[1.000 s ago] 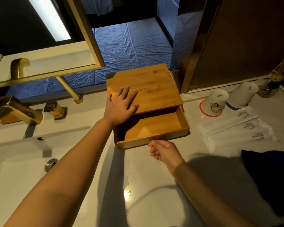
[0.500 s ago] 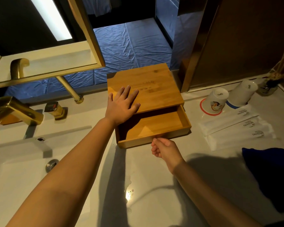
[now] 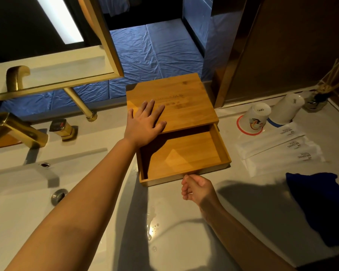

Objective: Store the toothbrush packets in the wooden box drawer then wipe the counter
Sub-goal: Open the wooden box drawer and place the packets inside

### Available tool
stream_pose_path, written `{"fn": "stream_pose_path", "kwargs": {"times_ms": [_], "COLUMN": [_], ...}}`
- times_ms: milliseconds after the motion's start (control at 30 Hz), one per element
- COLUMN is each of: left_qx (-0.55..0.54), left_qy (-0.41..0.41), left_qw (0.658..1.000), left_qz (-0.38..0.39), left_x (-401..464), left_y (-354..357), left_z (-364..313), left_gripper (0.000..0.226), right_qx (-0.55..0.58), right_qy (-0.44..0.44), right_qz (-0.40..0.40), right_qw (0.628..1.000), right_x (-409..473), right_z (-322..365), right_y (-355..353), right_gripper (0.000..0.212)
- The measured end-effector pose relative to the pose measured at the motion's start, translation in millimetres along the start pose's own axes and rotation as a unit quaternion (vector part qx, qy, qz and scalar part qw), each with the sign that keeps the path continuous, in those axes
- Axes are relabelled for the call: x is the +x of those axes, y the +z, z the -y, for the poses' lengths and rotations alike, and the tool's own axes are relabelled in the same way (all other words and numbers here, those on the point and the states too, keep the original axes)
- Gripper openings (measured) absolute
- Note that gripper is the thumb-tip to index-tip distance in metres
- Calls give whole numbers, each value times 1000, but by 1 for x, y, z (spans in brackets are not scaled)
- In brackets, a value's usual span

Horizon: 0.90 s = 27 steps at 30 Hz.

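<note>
The worktop (image 3: pixel 184 241) carried the wooden box (image 3: pixel 170 102) at its back edge, its drawer (image 3: pixel 182 155) drawn out empty toward the front. The left hand (image 3: pixel 145 124) lay spread flat on the lid, bracing it. The right hand (image 3: pixel 196 187), fingers curled, pinched the drawer's front lip. The toothbrush packets (image 3: pixel 278 149) lay near the right edge, beside the box. Keeping the lid pinned, the pull should probably stay straight and gentle.

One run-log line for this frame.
left hand: flat on wooden box | right hand: at open, empty drawer front | toothbrush packets: on counter
</note>
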<state>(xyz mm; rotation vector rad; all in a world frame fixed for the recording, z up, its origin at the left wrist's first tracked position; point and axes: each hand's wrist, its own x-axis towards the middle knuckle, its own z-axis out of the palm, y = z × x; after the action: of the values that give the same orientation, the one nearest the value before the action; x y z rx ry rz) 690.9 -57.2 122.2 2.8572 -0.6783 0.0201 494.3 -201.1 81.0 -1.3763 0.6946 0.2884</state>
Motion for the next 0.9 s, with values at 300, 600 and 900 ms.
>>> {"fn": "stream_pose_path", "kwargs": {"times_ms": [300,600,900], "left_qx": [4,6,13], "left_qy": [-1,0,-11], "left_qw": [1000,1000,1000], "left_qz": [-1,2,0], "left_x": [1,1,1], "left_y": [1,0,1], "left_z": [0,-1,0], "left_gripper": [56,56,56], "right_qx": [-5,-2,-367], "right_qy": [4,4,-78], "right_qz": [27,1,46], "right_qw": [1000,1000,926], "right_x": [-26,-27,-44], "right_z": [-27,-21,38], "right_y": [-13,-10,-102], "right_gripper": [29,29,14]}}
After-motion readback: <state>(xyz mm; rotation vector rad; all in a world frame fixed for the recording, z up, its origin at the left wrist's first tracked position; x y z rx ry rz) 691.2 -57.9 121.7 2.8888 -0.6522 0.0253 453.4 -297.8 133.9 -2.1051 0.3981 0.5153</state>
